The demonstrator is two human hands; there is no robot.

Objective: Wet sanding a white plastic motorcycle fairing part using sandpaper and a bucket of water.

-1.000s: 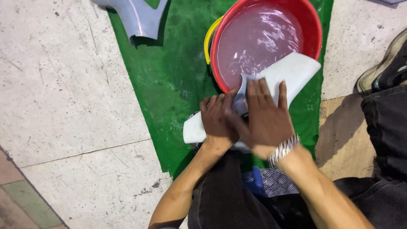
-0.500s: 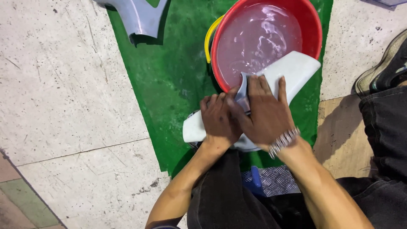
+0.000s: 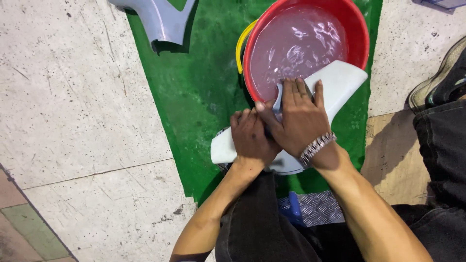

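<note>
A long white moulded panel [image 3: 340,82] lies slanted across the near rim of a red basin [image 3: 357,34] filled with cloudy water. My left hand [image 3: 251,138] presses down on the panel's lower left part, fingers curled over it. My right hand [image 3: 298,119], with a metal bracelet on the wrist, lies flat on the panel's middle and holds a small grey sheet [image 3: 277,97] against it. Only a strip of that sheet shows between my fingers.
A green mat [image 3: 199,87] covers the stone floor under the basin. A grey moulded part [image 3: 155,19] lies at the mat's top left. A yellow handle [image 3: 241,41] hugs the basin's left side. A shoe [image 3: 437,77] sits at the right. Pale floor slabs [image 3: 73,97] fill the left.
My right hand has slid slightly up the panel toward the basin with the grey sheet under it. My left hand has kept its place.
</note>
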